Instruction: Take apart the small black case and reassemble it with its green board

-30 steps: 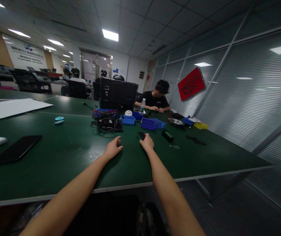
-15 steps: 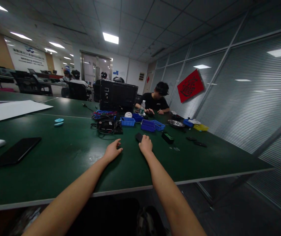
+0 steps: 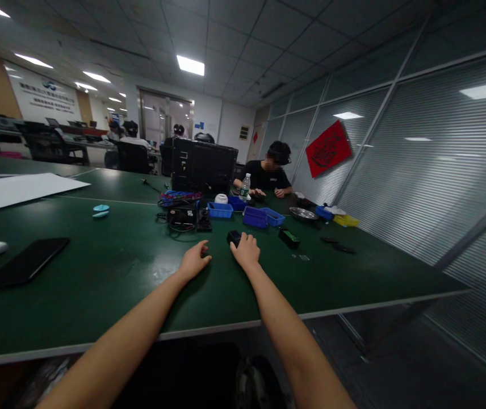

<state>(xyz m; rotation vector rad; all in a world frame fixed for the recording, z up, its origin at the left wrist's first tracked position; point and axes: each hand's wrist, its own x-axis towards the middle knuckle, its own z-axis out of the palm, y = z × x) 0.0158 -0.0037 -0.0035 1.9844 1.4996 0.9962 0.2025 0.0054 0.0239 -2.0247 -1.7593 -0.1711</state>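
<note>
Both my arms reach out over a dark green table [image 3: 110,267]. My right hand [image 3: 246,251] is closed round a small black box-like device [image 3: 233,236] lying on the table, with only the device's far left end showing past my fingers. My left hand [image 3: 194,260] rests on the table just to the left of it, fingers curled loosely with nothing seen in them. A second small black device with a green face [image 3: 289,238] lies on the table to the right of my right hand.
Farther back are several blue bins [image 3: 255,216], a tangle of cables on a black unit [image 3: 182,216], a black case [image 3: 202,167], a metal dish [image 3: 304,213] and a yellow bin [image 3: 346,220]. A black tablet [image 3: 25,261] lies left. A person [image 3: 268,173] sits at the far end.
My right hand has slid to the left across the table with the small black device under it, closing in on my left hand, which has stayed in place.
</note>
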